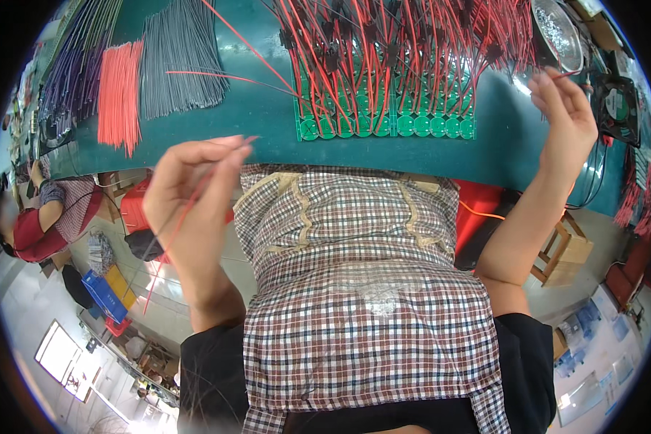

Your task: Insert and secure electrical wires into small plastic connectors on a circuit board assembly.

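Observation:
My left hand [195, 188], raised over the table's near edge, pinches a thin red wire [186, 212] and a dark wire [152, 242]. Their short tips poke out past the fingertips, and the long ends trail down beside my wrist. At the right, my right hand [568, 119] is closed at the fingertips near a fan; a small dark reddish piece shows there, too small to name. Between the hands lies a green panel of round circuit boards [383, 128]. Many red and black wires [369, 61] with black connectors stand across it.
Left on the green table [267, 119] lie a red wire bundle [119, 98], a grey wire bundle [181, 61] and a dark purple one [79, 65]. A round dish [558, 36] and black fan [616, 108] are at right. Another person [47, 217] sits at left.

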Available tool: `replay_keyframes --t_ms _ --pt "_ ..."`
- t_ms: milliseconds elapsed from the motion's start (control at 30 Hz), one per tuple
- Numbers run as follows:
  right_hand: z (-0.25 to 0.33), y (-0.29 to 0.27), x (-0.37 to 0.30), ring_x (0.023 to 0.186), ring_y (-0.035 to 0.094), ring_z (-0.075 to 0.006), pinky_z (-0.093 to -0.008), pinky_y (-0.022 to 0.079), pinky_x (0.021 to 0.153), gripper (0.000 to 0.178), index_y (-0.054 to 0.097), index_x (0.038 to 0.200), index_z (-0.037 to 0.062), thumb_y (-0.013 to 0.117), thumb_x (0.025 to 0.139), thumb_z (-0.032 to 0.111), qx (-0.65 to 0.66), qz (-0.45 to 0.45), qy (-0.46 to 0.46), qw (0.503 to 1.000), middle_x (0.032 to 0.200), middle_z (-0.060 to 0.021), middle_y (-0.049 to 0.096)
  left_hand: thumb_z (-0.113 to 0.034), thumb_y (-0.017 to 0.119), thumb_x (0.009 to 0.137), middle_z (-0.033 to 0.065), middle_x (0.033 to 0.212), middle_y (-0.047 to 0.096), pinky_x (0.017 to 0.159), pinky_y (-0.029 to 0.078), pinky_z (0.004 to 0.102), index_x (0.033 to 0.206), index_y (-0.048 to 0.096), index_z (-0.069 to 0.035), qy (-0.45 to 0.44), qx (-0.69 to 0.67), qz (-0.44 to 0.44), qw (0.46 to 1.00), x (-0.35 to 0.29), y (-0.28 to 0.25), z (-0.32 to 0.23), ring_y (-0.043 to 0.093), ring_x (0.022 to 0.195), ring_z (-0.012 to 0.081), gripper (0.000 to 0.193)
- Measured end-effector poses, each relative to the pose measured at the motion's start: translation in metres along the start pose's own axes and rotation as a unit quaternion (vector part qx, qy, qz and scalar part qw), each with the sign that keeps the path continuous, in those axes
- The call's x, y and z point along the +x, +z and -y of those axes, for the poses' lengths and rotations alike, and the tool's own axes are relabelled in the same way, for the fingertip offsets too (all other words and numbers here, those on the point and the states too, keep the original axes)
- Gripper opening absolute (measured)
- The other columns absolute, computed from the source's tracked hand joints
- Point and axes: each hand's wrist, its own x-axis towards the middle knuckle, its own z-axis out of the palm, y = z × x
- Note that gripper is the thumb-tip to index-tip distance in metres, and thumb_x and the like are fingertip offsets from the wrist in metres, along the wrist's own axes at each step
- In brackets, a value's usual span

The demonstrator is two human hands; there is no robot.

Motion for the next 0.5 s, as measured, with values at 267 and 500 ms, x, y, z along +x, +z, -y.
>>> replay_keyframes --t_ms 267,500 --pt "-0.037 0.013 -0.037 0.073 0.065 -0.0077 -0.0200 0.051 0.066 0.012 0.070 0.099 -0.0032 0.072 0.088 0.002 -0.025 0.020 -0.055 0.998 0.088 -0.0037 0.070 0.006 0.071 0.085 0.0081 0.097 0.070 0.076 0.058 0.0239 0.095 0.070 0.003 0.030 -0.009 0.117 0.993 -0.006 0.071 0.016 0.069 0.084 0.0121 0.010" --pt "-0.039 0.018 -0.040 0.071 0.063 -0.0054 -0.0195 0.052 0.065 0.012 0.070 0.100 -0.0030 0.072 0.088 0.001 -0.028 0.002 -0.091 0.995 0.086 -0.0028 0.071 0.001 0.074 0.083 0.0099 0.086 0.068 0.066 0.061 0.0261 0.090 0.071 0.001 0.154 0.066 0.110 0.980 -0.002 0.098 0.023 0.069 0.073 0.0159 0.007"
